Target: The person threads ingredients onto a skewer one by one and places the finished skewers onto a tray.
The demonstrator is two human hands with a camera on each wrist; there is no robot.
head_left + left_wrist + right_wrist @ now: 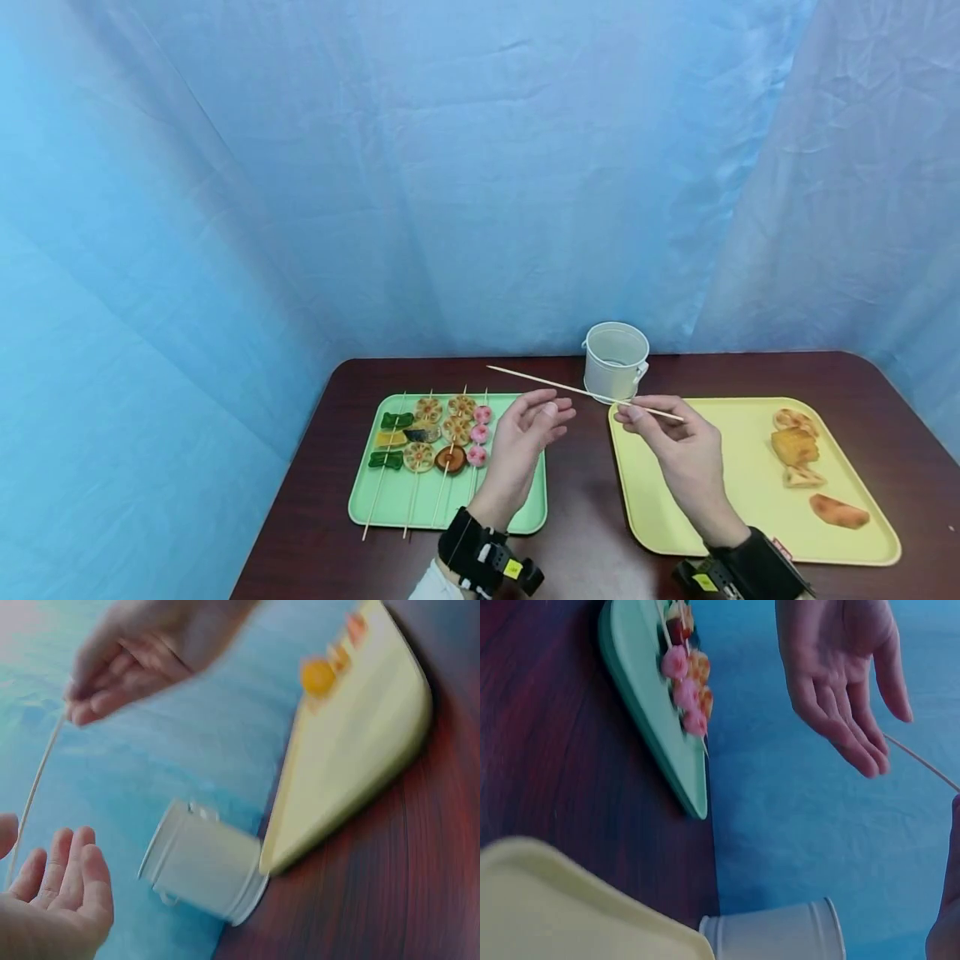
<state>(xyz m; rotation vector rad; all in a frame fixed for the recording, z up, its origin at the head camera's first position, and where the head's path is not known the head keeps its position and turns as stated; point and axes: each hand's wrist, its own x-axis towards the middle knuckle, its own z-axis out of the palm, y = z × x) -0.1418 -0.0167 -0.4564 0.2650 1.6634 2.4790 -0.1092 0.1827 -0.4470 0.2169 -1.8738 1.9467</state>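
Note:
My right hand [686,458] pinches a thin wooden skewer [558,384] near one end, between thumb and fingertips. Bare of food, the skewer slants up and leftward, its far tip above the green tray. My left hand [525,433] is raised beside it, palm turned toward the right hand; in the left wrist view its fingers [71,874] are loosely extended, with the skewer passing behind them. Below the left hand lies the green tray [528,508], bearing several loaded skewers with green pieces, lotus root slices [417,457], a mushroom [451,459] and pink balls [477,456].
A yellow tray [705,500] lies under my right hand; on its right side sit a lotus root slice, a golden-brown chunk [795,447], a pale wrapped piece [803,477] and a loose brown piece [839,512]. Behind, at the table's back, stands a white bucket [611,375].

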